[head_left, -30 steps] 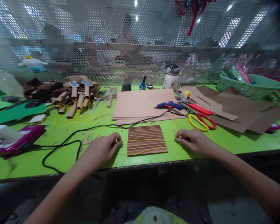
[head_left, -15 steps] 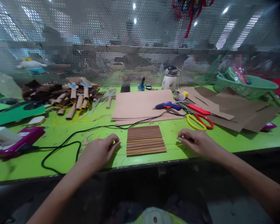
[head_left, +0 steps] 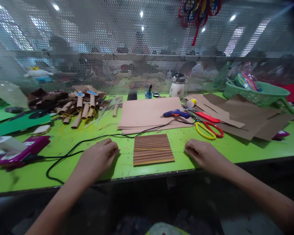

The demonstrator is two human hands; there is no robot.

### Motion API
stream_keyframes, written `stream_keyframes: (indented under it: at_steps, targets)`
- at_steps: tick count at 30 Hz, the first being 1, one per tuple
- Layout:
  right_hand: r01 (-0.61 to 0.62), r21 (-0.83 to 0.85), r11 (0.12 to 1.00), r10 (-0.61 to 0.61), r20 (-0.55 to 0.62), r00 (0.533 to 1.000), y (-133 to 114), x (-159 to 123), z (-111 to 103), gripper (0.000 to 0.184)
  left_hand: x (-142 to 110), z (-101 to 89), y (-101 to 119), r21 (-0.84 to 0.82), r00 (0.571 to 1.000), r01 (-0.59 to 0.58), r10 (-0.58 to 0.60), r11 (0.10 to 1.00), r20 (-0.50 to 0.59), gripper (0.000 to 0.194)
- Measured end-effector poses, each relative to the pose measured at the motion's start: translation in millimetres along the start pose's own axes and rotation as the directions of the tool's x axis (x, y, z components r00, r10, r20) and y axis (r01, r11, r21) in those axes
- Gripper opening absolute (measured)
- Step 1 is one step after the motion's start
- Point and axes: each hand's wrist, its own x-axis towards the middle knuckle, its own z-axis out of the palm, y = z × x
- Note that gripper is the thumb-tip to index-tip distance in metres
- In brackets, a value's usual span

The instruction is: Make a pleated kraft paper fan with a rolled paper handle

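Note:
A pleated sheet of brown paper (head_left: 153, 155) lies near the front edge of the green table, its folds running side to side. A thin yellow thread (head_left: 152, 149) crosses its middle, and more yellow shows along its front fold. Left of the paper, my left hand (head_left: 100, 156) is closed in a pinch, level with the thread. My right hand (head_left: 205, 151) pinches likewise on the other side. The thread runs toward both hands, though its ends at the fingertips are too fine to see clearly. Neither hand touches the paper.
Behind the paper are stacked tan sheets (head_left: 149, 111), a blue glue gun (head_left: 176, 113) with a black cord, and scissors (head_left: 208, 129). Paper rolls (head_left: 85, 111) pile up at left, near a purple power strip (head_left: 22, 148). A green basket (head_left: 259, 91) stands at right.
My left hand has moved slightly left, away from the pleated paper, and the fingers of both hands look more tightly closed. The camera view has shifted slightly.

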Motion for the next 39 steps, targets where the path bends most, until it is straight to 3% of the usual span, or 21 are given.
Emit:
stream_keyframes:
  at_steps: [4,9,14,25,39]
  targets:
    - [-0.019,-0.016,1.000,0.019,0.045,0.999,-5.1,7.0,-4.5,0.014,14.3,0.8,-3.7,-0.112,0.999,-0.027,0.029,0.993,0.018,0.029]
    - [0.104,0.021,0.994,-0.102,-0.064,0.993,-7.2,23.4,-10.1,0.013,37.4,4.6,-13.7,-0.255,0.996,0.005,0.019,0.967,0.090,0.030]
    - [0.066,0.137,0.988,-0.047,-0.136,0.990,8.5,41.6,-2.6,0.010,49.2,3.0,-22.5,-0.403,0.986,0.117,-0.057,0.908,0.160,0.031]
    - [-0.116,0.197,0.974,0.156,-0.199,0.968,30.9,85.2,7.2,0.013,67.3,11.9,-34.2,-0.364,0.981,0.168,-0.120,0.916,0.150,0.027]
    - [-0.061,0.194,0.979,0.102,-0.208,0.973,30.7,72.1,11.1,0.012,52.2,9.4,-30.8,-0.370,0.983,0.140,-0.084,0.918,0.165,0.031]
